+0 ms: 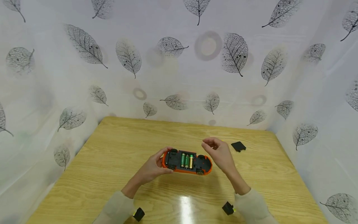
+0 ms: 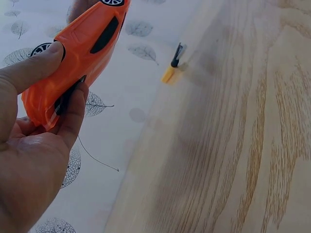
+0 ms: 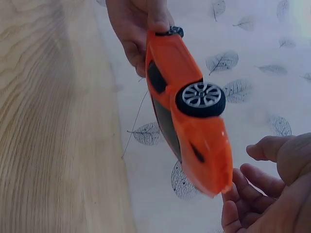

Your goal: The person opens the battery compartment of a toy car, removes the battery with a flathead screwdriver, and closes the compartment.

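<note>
My left hand (image 1: pixel 151 169) grips an orange toy car (image 1: pixel 172 159) by one end, thumb along its near side, and holds it underside up over the table. Three batteries (image 1: pixel 186 161), two green and one partly gold, lie side by side in its uncovered battery compartment. The left wrist view has the car's orange body (image 2: pixel 90 48) between thumb and fingers. By the car's other end, my right hand (image 1: pixel 221 154) hovers with nothing in it, fingers loosely bent. In the right wrist view its fingertips are close to the car's orange end (image 3: pixel 209 150).
A black cover (image 1: pixel 238 146) lies on the wooden table (image 1: pixel 126 133) to the right, beyond my right hand. Leaf-patterned white curtain (image 1: pixel 173 74) encloses the table's back and sides. A small yellow and black object (image 2: pixel 171 70) shows near the table edge in the left wrist view.
</note>
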`<state>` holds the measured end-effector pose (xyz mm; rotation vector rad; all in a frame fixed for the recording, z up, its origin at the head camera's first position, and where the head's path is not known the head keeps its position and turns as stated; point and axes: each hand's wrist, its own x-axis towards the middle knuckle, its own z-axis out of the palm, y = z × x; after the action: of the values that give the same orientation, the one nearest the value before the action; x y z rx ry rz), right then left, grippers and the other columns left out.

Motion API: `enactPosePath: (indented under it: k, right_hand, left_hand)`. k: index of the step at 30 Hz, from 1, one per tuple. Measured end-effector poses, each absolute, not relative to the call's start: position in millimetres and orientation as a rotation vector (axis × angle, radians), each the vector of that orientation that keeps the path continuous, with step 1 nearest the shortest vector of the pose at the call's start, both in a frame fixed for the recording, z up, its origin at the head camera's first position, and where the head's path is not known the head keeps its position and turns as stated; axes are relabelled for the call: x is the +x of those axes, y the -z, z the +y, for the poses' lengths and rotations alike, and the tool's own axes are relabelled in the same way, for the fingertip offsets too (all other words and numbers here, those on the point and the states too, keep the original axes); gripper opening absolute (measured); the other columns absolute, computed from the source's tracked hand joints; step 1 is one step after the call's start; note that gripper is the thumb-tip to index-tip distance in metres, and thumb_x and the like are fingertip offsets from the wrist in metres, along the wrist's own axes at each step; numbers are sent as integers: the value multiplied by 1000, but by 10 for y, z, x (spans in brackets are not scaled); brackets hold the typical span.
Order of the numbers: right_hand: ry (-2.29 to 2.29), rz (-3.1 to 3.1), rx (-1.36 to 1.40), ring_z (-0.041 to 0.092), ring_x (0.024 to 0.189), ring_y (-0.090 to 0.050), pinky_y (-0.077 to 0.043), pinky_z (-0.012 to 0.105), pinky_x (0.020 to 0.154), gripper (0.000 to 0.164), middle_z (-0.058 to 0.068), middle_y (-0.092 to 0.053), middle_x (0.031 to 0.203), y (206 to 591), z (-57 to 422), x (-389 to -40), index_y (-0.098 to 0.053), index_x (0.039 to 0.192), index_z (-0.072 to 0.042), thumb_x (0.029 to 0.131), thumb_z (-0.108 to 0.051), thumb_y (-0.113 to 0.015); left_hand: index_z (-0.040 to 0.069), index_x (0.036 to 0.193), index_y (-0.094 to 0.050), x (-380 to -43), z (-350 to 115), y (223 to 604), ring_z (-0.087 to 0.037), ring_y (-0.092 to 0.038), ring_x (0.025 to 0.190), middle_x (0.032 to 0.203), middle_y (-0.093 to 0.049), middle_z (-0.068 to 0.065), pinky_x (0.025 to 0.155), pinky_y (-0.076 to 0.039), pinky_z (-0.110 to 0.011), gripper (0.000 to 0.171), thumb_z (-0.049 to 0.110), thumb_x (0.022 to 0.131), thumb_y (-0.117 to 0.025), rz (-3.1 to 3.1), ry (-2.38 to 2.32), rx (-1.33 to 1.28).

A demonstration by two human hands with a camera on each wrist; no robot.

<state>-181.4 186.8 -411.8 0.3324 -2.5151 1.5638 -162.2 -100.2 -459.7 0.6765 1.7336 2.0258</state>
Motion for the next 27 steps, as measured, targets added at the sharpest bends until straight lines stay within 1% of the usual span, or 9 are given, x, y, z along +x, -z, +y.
enactPosePath:
  k: [4, 7, 9, 12, 17, 21, 24, 27]
  right_hand:
    - [-1556, -2489, 465, 15, 81, -59, -49, 29, 70, 24, -1, -65, 94, 4082, 1790, -1776, -68, 104, -14, 88, -31, -66]
    - [-1507, -2493, 552, 14, 82, -59, -49, 34, 74, 21, -2, -65, 95, 4061, 1732, -1760, -68, 104, -14, 88, -28, -65]
    - [-1465, -2515, 588, 12, 82, -59, -48, 37, 78, 19, -4, -66, 94, 4047, 1692, -1748, -68, 103, -15, 88, -27, -66]
    - [-1395, -2547, 641, 12, 84, -58, -47, 39, 80, 18, -4, -65, 95, 4032, 1639, -1724, -67, 104, -16, 88, -25, -66]
    - [-1275, -2573, 704, 16, 89, -56, -50, 35, 74, 18, -2, -64, 100, 4044, 1567, -1700, -67, 104, -19, 87, -25, -67]
    - [-1234, -2602, 749, 13, 89, -55, -50, 36, 70, 19, -5, -62, 100, 4049, 1531, -1679, -66, 105, -21, 87, -26, -68]
    - [-1242, -2622, 776, 12, 89, -54, -50, 38, 69, 19, -4, -62, 101, 4040, 1515, -1664, -66, 106, -19, 87, -23, -68]
    - [-1247, -2629, 781, 13, 89, -54, -50, 37, 69, 20, -2, -62, 101, 4044, 1505, -1659, -66, 105, -16, 86, -20, -69]
  left_hand:
    - [19, 145, -28, -1626, -998, 4596, -28, -45, 123, 146, -28, -13, 86, -50, -40, 82, -4, 79, -70, 1737, -2022, 680]
    - [19, 145, -28, -1626, -995, 4592, -28, -45, 123, 146, -28, -12, 85, -50, -40, 82, -4, 79, -70, 1743, -2020, 683]
    - [19, 145, -28, -1626, -992, 4589, -28, -45, 123, 146, -27, -12, 85, -50, -40, 82, -4, 79, -71, 1748, -2019, 685]
    - [18, 145, -28, -1628, -986, 4587, -28, -44, 123, 146, -27, -11, 86, -50, -39, 82, -4, 79, -71, 1751, -2020, 688]
    - [18, 145, -29, -1636, -976, 4583, -28, -44, 123, 146, -29, -12, 88, -49, -39, 81, -3, 79, -71, 1749, -2019, 704]
    - [18, 145, -28, -1632, -972, 4575, -27, -44, 124, 146, -29, -12, 88, -49, -38, 80, -2, 80, -70, 1748, -2015, 710]
    - [18, 145, -28, -1632, -969, 4569, -27, -44, 124, 146, -29, -12, 88, -49, -37, 79, -2, 80, -70, 1752, -2009, 713]
    - [18, 145, -28, -1635, -968, 4570, -27, -44, 124, 146, -29, -12, 88, -49, -37, 79, -2, 81, -70, 1750, -2010, 718]
